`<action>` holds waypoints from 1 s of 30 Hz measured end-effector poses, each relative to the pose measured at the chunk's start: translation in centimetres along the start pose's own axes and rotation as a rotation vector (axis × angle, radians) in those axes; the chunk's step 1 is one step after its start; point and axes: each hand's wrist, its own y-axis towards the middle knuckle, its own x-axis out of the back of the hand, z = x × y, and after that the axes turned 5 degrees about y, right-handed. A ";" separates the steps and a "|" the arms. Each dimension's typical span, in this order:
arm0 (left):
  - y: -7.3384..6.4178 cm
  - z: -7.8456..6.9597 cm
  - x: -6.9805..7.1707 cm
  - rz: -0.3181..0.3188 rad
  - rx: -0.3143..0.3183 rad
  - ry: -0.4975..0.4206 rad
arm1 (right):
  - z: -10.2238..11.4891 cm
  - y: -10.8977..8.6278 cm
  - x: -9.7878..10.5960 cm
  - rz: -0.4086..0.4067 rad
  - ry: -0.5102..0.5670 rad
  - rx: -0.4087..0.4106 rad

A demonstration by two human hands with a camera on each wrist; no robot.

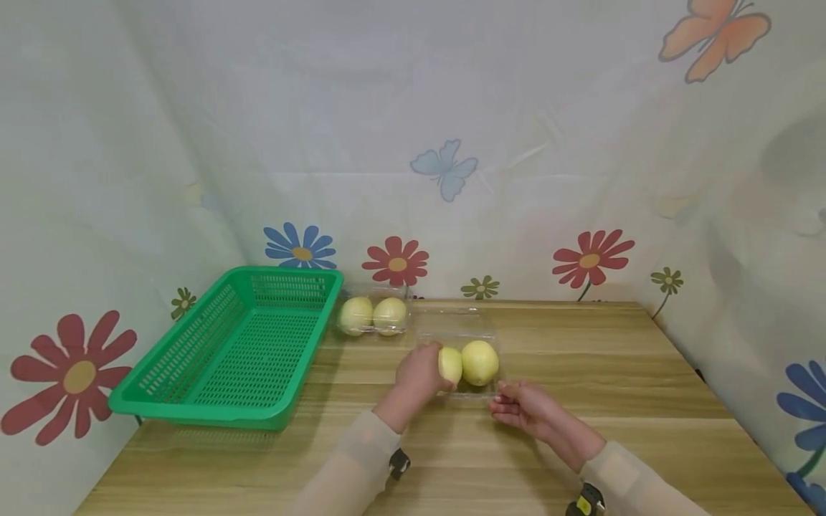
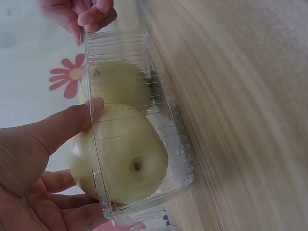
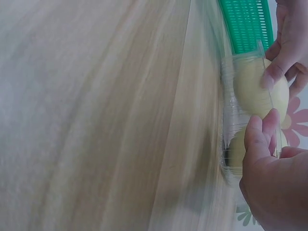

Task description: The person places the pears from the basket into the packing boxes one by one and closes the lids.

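Two pale yellow round fruits, pears by their look, sit side by side in a clear plastic box (image 2: 180, 166) on the table; its lid (image 1: 454, 322) is raised at the back. My left hand (image 1: 419, 376) grips the left pear (image 1: 451, 365), thumb on the near side over the rim, fingers behind. The right pear (image 1: 480, 362) rests untouched beside it. With thumb and fingers, my right hand (image 1: 525, 411) pinches the box's rim at the front right corner, as the right wrist view shows. The left hand partly hides the left pear in the head view.
A green slotted plastic basket (image 1: 306, 369) stands on the left with nothing in it. Between it and my work, at the back, another clear box (image 1: 373, 331) holds two pears. A patterned cloth (image 1: 516, 215) hangs behind the wooden table (image 1: 619, 358).
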 end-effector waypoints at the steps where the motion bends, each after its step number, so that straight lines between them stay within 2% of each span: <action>1: 0.0 0.0 -0.1 -0.002 0.002 0.005 | 0.0 0.0 -0.1 -0.001 0.000 -0.002; 6: 0.1 0.0 -0.2 0.007 0.027 0.026 | -0.1 0.1 -0.3 -0.006 -0.010 -0.008; 13: 0.2 -0.3 0.0 0.053 0.054 0.081 | -0.1 0.0 -0.1 -0.019 -0.016 -0.010; 18: 0.2 -0.4 0.0 0.059 0.036 0.131 | 0.1 -0.1 -0.1 -0.021 -0.036 -0.024; 22: 0.3 -0.3 -0.3 0.058 0.005 0.122 | 0.3 -0.4 0.1 -0.008 -0.058 -0.038; 26: 0.2 0.0 -0.5 0.037 -0.011 0.065 | 0.4 -0.5 0.3 0.006 -0.086 -0.053; 30: -0.1 0.2 0.2 -0.039 -0.022 0.020 | 0.3 -0.5 0.5 0.000 -0.108 -0.063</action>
